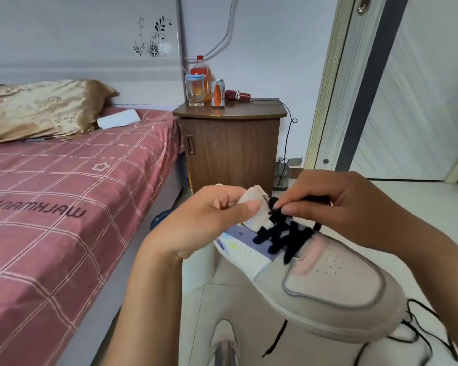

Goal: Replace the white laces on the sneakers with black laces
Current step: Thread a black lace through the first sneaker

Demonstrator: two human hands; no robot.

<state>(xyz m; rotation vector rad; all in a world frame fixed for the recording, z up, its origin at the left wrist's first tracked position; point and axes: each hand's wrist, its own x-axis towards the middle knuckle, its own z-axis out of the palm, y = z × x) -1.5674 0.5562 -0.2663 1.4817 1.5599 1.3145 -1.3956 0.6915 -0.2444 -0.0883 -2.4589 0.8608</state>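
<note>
Both grips are closed on one sneaker (pixel 315 276) held in the air above the floor. The left hand (pixel 204 223) curls around the shoe's tongue (pixel 254 199) and collar, thumb pressed against the side. The right hand (pixel 336 207) pinches the black lace (pixel 283 233) at the topmost eyelets, fingertips drawn together on it. The lace crosses the upper in several rows, and its loose ends trail down below the toe toward the lower right. The shoe is grey with a pink panel and a lilac band, toe pointing down and right. A second shoe (pixel 225 339) shows partly at the bottom edge, blurred. Beside the person stands one bed (pixel 64 207) with a red checked sheet and one gold pillow (pixel 43 109). One wooden nightstand (pixel 230 146) carries one bottle (pixel 202 75), one glass (pixel 195 91) and one can (pixel 217 93).
</note>
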